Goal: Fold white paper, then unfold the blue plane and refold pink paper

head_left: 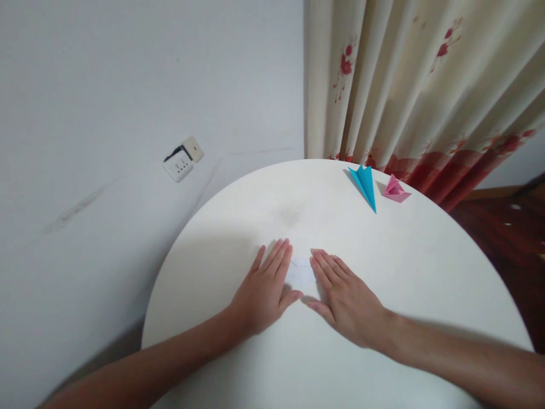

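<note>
While flat, both hands [304, 292] press white paper [301, 274], fingers forward.

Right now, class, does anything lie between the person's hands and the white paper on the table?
Nothing visible does. The left hand and right hand both lie flat on the white paper. The blue and pink folded pieces sit far off near the table edge.

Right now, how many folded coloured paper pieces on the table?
2. A blue folded paper lies near the far edge of the table; a pink folded paper sits just right of it. A white sheet lies under both flat hands.
</note>
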`<state>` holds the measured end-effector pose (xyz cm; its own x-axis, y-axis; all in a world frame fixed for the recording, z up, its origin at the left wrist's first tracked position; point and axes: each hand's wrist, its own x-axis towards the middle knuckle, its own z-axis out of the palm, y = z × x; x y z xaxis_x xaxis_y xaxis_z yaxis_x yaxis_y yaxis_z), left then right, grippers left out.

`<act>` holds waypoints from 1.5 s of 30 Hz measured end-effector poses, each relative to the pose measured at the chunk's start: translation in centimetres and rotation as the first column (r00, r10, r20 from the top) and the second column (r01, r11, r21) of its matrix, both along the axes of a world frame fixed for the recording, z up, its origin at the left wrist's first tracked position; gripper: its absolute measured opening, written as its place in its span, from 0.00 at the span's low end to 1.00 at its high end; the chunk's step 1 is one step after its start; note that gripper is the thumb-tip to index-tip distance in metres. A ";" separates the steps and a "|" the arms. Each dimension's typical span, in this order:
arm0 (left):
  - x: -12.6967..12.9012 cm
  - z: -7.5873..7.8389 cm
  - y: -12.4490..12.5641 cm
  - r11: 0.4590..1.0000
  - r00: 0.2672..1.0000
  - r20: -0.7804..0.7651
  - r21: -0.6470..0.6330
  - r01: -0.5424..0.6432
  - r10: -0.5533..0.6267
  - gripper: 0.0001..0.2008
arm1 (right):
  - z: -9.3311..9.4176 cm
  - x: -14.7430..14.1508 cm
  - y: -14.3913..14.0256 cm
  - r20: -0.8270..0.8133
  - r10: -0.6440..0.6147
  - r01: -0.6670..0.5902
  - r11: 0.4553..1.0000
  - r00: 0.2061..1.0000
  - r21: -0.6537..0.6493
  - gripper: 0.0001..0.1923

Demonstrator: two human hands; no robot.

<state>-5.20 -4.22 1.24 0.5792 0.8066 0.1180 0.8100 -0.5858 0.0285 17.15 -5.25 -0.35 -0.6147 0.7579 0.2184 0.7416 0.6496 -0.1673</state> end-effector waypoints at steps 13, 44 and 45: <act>-0.1 -0.7 -0.7 0.996 0.999 0.018 -0.079 0.038 -0.037 0.41 | 0.2 -0.1 0.1 0.006 0.007 -0.007 1.000 1.000 0.012 0.33; 0.9 1.8 5.4 0.998 0.959 0.280 -0.056 -0.026 0.041 0.21 | 0.0 1.3 1.4 0.002 0.036 -0.036 0.999 0.999 -0.018 0.38; 1.0 1.9 6.2 0.996 0.947 0.321 -0.087 0.002 0.026 0.19 | 0.0 1.4 1.7 0.002 0.052 -0.052 0.999 0.999 -0.013 0.38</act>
<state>-4.24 1.94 3.11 0.5117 0.8285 0.2275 0.7565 -0.5600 0.3378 18.60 -3.53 -0.31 -0.6538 0.7276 0.2076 0.7071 0.6852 -0.1745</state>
